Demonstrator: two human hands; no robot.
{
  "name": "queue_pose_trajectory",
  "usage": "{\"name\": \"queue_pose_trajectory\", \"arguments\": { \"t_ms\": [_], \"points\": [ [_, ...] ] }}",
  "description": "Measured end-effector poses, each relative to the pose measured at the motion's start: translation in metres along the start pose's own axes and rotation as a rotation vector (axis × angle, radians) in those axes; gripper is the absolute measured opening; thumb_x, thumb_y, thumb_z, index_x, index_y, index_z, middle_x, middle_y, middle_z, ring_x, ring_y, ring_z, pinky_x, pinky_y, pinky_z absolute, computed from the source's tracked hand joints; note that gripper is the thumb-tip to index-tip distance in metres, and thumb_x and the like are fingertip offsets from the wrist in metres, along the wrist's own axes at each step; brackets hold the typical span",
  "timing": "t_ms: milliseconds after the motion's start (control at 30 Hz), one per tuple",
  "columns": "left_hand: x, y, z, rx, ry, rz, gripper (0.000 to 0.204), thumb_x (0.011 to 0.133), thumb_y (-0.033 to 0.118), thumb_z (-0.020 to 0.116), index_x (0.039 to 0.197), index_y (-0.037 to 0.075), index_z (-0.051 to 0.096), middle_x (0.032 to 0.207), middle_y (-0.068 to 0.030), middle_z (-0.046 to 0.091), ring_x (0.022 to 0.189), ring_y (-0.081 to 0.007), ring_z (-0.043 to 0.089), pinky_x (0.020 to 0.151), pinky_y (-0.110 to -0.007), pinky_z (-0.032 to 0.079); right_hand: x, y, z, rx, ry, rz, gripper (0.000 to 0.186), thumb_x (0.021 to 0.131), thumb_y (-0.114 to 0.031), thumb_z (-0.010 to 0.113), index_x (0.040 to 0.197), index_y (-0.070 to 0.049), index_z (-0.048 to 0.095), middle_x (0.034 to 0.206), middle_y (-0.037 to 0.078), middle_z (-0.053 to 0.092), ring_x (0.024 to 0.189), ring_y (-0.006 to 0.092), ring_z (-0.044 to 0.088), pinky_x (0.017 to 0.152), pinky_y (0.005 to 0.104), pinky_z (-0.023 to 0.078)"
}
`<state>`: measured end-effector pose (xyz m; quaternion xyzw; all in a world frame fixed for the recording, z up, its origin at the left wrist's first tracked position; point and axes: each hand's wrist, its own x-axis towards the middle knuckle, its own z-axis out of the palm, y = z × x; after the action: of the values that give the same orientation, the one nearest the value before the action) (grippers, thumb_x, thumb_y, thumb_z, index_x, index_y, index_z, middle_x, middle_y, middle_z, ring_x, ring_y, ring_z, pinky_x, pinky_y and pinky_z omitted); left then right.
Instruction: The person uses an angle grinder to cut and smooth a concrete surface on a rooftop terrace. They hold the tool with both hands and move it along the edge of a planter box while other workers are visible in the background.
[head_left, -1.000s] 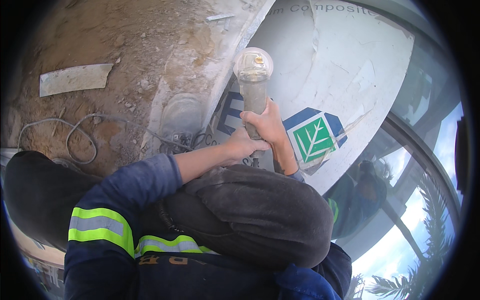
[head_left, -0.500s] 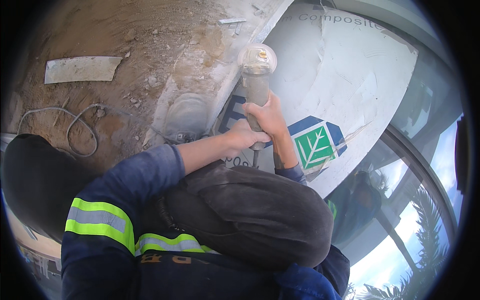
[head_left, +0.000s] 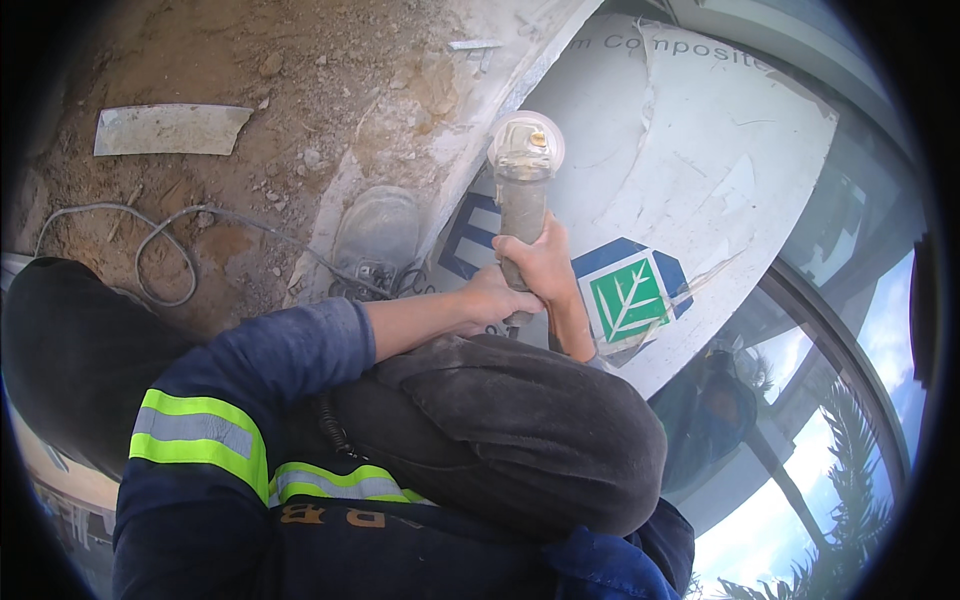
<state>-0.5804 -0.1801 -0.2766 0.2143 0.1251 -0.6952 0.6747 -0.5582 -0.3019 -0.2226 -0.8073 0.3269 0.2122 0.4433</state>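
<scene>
Both my hands are wrapped round the dusty grey body of an angle grinder. My right hand grips the middle of the body, with the thumb across it. Just below, my left hand is closed on the rear end, close to my bent knee. The grinder's round head and disc point away from me, over the left edge of a white film-covered panel. Whether the disc touches the edge I cannot tell. The film is wrinkled and carries a green and blue emblem.
My dusty boot rests on a pale ledge left of the panel. A grey cable loops over the dirt. An offcut strip lies farther left. Reflective glass with a curved frame borders the right side.
The grinder and my hands have shifted slightly toward me and to the right. The dust haze around the panel edge and boot has thinned.
</scene>
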Motion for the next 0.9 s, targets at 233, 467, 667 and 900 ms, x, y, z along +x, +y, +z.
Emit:
{"name": "queue_pose_trajectory", "arguments": {
  "t_ms": [233,467,667,900],
  "points": [
    [0.006,0.013,-0.011,0.065,0.017,0.042,0.025,0.088,0.004,0.078,0.111,0.004,0.067,0.101,-0.0055,0.069,0.088,-0.0162,0.067,0.071,-0.033,0.052,0.02,0.002,0.003,-0.008,-0.022,-0.001,0.042,0.079,-0.01,0.075,0.115,0.005,0.062,0.084,0.008,0.068,0.072,0.0151,0.065,0.066,0.0307,0.054],
    [0.007,0.016,-0.015,0.075,0.001,0.011,0.027,0.089,0.004,0.077,0.114,0.004,0.066,0.102,-0.0059,0.069,0.088,-0.0161,0.067,0.072,-0.033,0.052,0.022,-0.004,0.006,-0.015,-0.015,-0.051,0.041,0.078,-0.01,0.075,0.113,0.006,0.061,0.083,0.008,0.067,0.071,0.0151,0.066,0.065,0.0315,0.054],
    [-0.005,0.001,-0.003,0.065,0.009,-0.007,0.026,0.086,0.003,0.079,0.11,0.003,0.068,0.098,-0.0064,0.07,0.085,-0.0168,0.067,0.07,-0.033,0.053,-0.003,-0.001,0.004,-0.057,-0.005,-0.002,0.044,0.075,-0.012,0.077,0.113,0.007,0.062,0.086,0.01,0.068,0.076,0.0171,0.065,0.071,0.0335,0.054],
    [-0.006,0.002,-0.003,0.031,0.017,-0.013,0.025,0.085,0.005,0.079,0.107,0.003,0.068,0.095,-0.0063,0.07,0.083,-0.0171,0.068,0.071,-0.034,0.053,-0.002,-0.003,0.005,-0.048,0.021,-0.049,0.041,0.076,-0.013,0.077,0.109,0.006,0.063,0.083,0.008,0.068,0.073,0.0159,0.064,0.067,0.0324,0.053]
  ]
}}
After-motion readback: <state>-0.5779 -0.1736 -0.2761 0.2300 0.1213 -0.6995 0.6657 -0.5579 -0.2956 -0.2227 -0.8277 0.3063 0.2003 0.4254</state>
